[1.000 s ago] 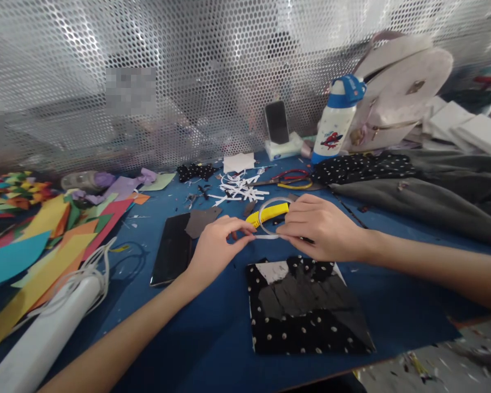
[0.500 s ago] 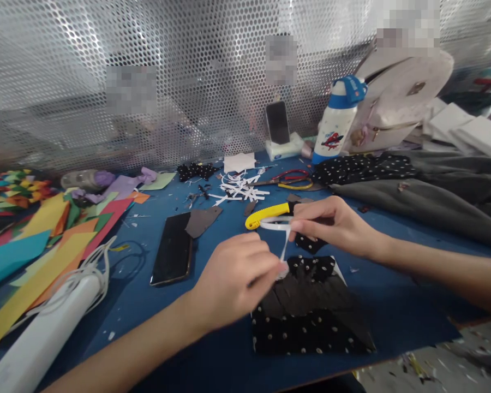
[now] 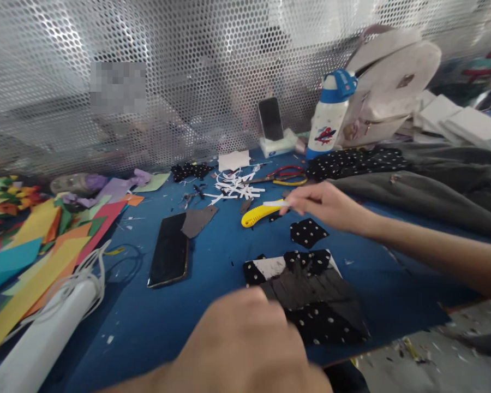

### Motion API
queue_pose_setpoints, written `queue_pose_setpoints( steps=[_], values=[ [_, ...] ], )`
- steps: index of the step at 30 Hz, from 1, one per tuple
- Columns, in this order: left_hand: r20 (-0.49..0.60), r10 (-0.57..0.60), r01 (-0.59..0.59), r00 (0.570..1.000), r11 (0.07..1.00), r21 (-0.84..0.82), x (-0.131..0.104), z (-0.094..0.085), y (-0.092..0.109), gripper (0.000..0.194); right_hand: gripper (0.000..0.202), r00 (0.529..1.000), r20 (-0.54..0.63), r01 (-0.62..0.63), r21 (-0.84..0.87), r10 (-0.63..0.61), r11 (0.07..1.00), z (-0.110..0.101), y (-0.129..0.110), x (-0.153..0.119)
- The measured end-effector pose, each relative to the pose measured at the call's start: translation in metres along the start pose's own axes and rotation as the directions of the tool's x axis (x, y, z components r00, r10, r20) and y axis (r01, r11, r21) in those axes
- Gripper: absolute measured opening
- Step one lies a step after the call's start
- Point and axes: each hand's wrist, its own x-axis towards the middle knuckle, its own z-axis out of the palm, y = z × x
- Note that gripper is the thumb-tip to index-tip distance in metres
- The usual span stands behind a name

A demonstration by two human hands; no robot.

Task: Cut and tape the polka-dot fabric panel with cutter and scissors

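Observation:
My right hand [image 3: 321, 204] is closed, pinching a thin white strip [image 3: 273, 203] over a yellow utility knife [image 3: 257, 214] lying on the table. Large and blurred at the bottom, my left hand [image 3: 245, 344] covers the near-left part of a flat panel; its fingertips are hidden. The panel [image 3: 311, 286] bears black dotted cloth and dark grey pieces, with a bare white patch along its far edge. Between the panel and my right hand lies a small black dotted cloth scrap [image 3: 309, 233].
Beyond the knife are a pile of white strips [image 3: 237, 185] and red-and-yellow scissors [image 3: 288, 176]. A phone [image 3: 168, 250] lies left, near coloured papers and a power strip [image 3: 49, 338]. A bottle [image 3: 329, 117], backpack [image 3: 393, 87] and dark fabric [image 3: 396, 188] stand or lie at the back right.
My left hand has drawn away from the panel's far-left corner toward me, uncovering the white patch. My right hand has moved slightly left and up with the white strip, no longer stretched between both hands.

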Motion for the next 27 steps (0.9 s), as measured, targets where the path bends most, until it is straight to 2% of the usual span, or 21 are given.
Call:
queue_pose_setpoints(
  steps=[1,2,3,4,6,9,11,15,17,20,21,23,25,26,27],
  values=[
    [-0.005,-0.015,0.015,1.000,1.000,-0.013,0.002,-0.001,-0.007,0.026,0.026,0.995,0.066,0.079,-0.151,-0.070,0.985,0.001,0.002,-0.001],
    [0.006,-0.079,0.079,0.997,0.996,-0.040,0.004,-0.002,-0.016,0.026,0.026,0.985,0.114,0.157,-0.274,-0.130,0.949,0.001,0.002,-0.003],
    [0.040,-0.227,0.230,0.973,0.968,-0.103,0.006,-0.002,-0.025,0.026,0.027,0.975,0.131,0.216,-0.356,-0.180,0.909,0.002,0.000,-0.005],
    [0.075,-0.323,0.331,0.944,0.931,-0.155,0.009,-0.003,-0.033,0.026,0.029,0.968,0.131,0.247,-0.387,-0.212,0.888,0.001,-0.003,-0.006],
    [0.099,-0.424,0.436,0.900,0.879,-0.192,0.012,-0.004,-0.048,0.027,0.028,0.968,0.144,0.240,-0.288,-0.206,0.927,-0.001,-0.012,-0.008],
    [0.145,-0.484,0.505,0.863,0.838,-0.206,0.012,-0.004,-0.061,0.028,0.035,0.957,0.257,0.146,-0.032,-0.133,0.989,-0.004,-0.025,-0.009],
    [0.174,-0.510,0.538,0.842,0.817,-0.208,0.010,-0.004,-0.065,0.029,0.035,0.941,0.319,0.133,-0.038,-0.114,0.990,-0.003,-0.030,-0.010],
    [0.169,-0.562,0.587,0.810,0.782,-0.210,0.008,-0.004,-0.074,0.027,0.028,0.924,0.353,0.192,-0.085,-0.150,0.978,0.003,-0.032,-0.009],
    [0.150,-0.606,0.621,0.781,0.729,-0.289,0.007,-0.006,-0.082,0.027,0.031,0.928,0.345,0.166,-0.037,-0.143,0.985,0.002,-0.034,-0.008],
    [0.082,-0.693,0.658,0.717,0.633,-0.408,0.005,-0.016,-0.096,0.038,0.036,0.952,0.288,0.096,0.026,-0.099,0.995,-0.009,-0.039,-0.006],
    [0.054,-0.701,0.660,0.712,0.640,-0.394,0.004,-0.021,-0.099,0.037,0.036,0.961,0.265,0.073,0.046,-0.083,0.996,-0.014,-0.041,-0.006],
    [0.092,-0.642,0.639,0.761,0.719,-0.273,0.001,-0.032,-0.103,0.026,0.037,0.970,0.242,0.017,0.078,-0.036,0.997,-0.026,-0.043,-0.008],
    [0.319,-0.479,0.531,0.818,0.842,-0.097,-0.002,-0.043,-0.103,0.010,0.036,0.964,0.265,-0.049,0.100,0.021,0.994,-0.036,-0.043,-0.011],
    [0.429,-0.407,0.462,0.807,0.886,-0.029,-0.003,-0.047,-0.102,0.010,0.036,0.959,0.279,-0.076,0.109,0.043,0.991,-0.040,-0.041,-0.013],
    [0.467,-0.387,0.424,0.795,0.905,0.029,-0.004,-0.049,-0.101,0.010,0.036,0.955,0.291,-0.095,0.115,0.058,0.989,-0.043,-0.039,-0.014]
  ],
)
